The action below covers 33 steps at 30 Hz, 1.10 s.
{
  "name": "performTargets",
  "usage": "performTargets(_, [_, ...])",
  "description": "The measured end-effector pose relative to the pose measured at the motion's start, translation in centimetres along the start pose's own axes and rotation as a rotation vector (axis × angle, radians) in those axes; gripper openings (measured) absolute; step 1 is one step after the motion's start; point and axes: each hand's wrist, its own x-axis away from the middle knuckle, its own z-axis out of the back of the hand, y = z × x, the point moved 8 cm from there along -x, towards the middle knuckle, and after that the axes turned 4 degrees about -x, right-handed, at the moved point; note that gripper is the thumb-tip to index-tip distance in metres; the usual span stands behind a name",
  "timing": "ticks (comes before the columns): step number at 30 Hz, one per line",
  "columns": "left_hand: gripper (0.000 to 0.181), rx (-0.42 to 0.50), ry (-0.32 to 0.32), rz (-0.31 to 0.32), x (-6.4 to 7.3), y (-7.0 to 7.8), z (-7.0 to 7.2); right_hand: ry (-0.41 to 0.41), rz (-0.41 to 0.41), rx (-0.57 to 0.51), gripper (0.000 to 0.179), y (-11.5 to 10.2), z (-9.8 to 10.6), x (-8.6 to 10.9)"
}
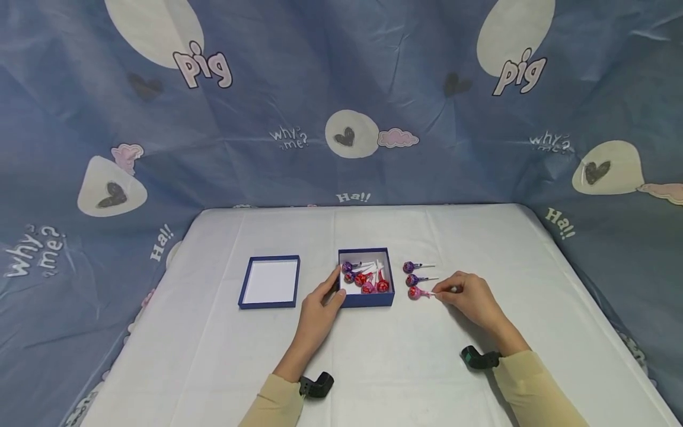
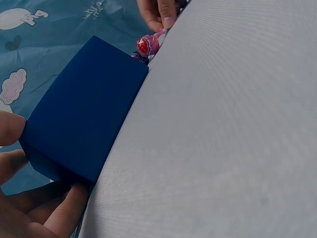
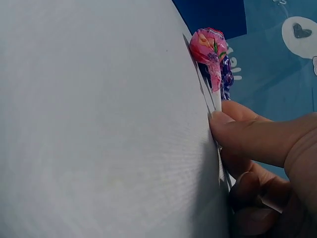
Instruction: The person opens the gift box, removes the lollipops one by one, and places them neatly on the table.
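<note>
A blue box (image 1: 367, 301) with a white inside holds several lollipops (image 1: 364, 277) in red, pink and purple wrappers. My left hand (image 1: 319, 311) grips the box at its left side, thumb near the front corner; in the left wrist view its fingers bend round the box's end. To the right of the box, my right hand (image 1: 469, 298) pinches the white stick of a pink lollipop (image 3: 208, 47) between thumb and forefinger, its head pointing toward the box. Two purple lollipops (image 1: 412, 280) lie just behind it in a column, sticks to the right.
A blue-edged square lid (image 1: 269, 282), white inside, lies left of the box. Everything rests on a white-covered table (image 1: 405, 367). A blue printed cloth (image 1: 299, 71) hangs behind and along the sides. Each wrist wears a black camera (image 1: 317, 385).
</note>
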Motion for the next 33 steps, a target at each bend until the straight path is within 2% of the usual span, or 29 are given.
performTargets(24, [0.050, -0.023, -0.002, 0.018, -0.02, -0.11, -0.03, -0.021, 0.014, 0.019, 0.017, -0.26, 0.01, -0.30])
performTargets(33, [0.050, -0.023, -0.005, 0.016, -0.02, -0.15, 0.01, -0.012, -0.006, 0.049, 0.018, -0.92, 0.60, -0.19])
